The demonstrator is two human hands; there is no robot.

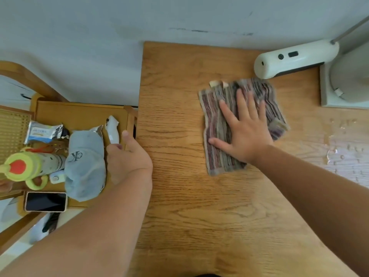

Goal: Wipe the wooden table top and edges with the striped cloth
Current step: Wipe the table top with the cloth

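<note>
The striped cloth (221,124) lies flat on the far right part of the wooden table top (179,196). My right hand (243,134) presses on it with fingers straight and spread, palm down. My left hand (128,156) hovers at the table's left edge, over the side shelf, its fingers loosely curled and thumb pointing forward. Nothing shows in its grasp. The cloth's near right corner is folded over.
A white desk lamp (295,57) on a grey base (339,92) stands at the far right corner. Water drops (339,148) wet the table's right side. A low wooden shelf (79,116) on the left holds a grey cap (85,166), snack packets, a green bottle and a phone (46,201).
</note>
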